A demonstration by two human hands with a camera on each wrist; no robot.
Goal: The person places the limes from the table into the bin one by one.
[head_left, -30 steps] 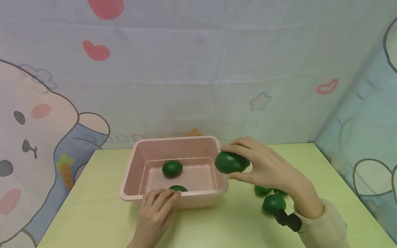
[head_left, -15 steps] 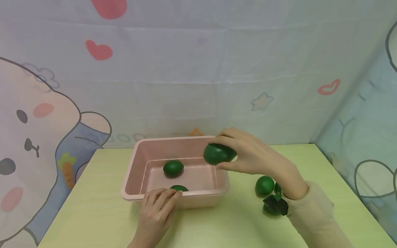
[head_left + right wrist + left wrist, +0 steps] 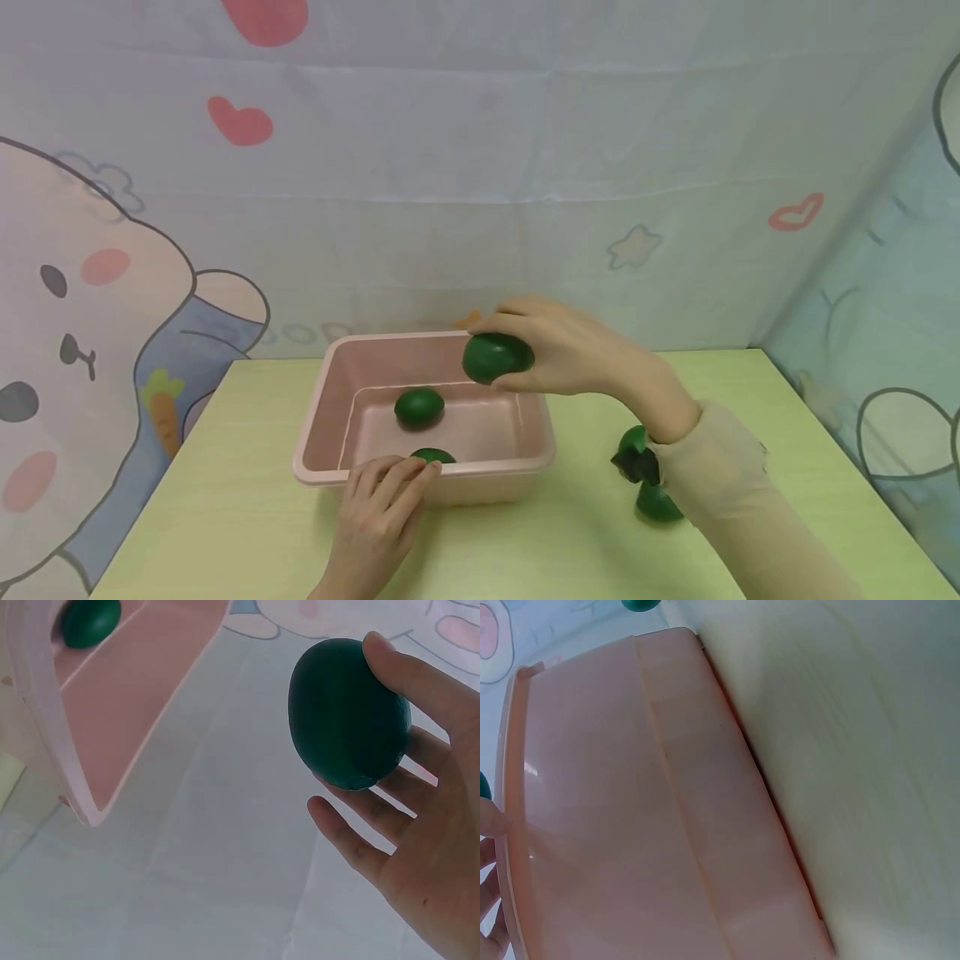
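Observation:
My right hand (image 3: 573,350) holds a smooth dark green oval fruit (image 3: 495,358) between thumb and fingers, above the right back part of a pink plastic bin (image 3: 483,492). The right wrist view shows that fruit (image 3: 345,712) with the thumb on one side and fingers on the other, the little finger apart from it. Inside the bin lie two similar fruits: one at the middle (image 3: 419,407), the other (image 3: 432,456) partly hidden by the front rim. My left hand (image 3: 375,521) grips that rim, its fingers hooked over the edge.
On the table (image 3: 562,542) right of the bin, a green fruit (image 3: 632,437) and another (image 3: 658,502) show partly behind a black wrist device (image 3: 637,465). A cartoon-printed cloth (image 3: 450,167) hangs behind the table's back edge.
My right hand has carried the fruit leftward and slightly up, from beside the bin's right rim to over the bin. My left hand stays at the front rim.

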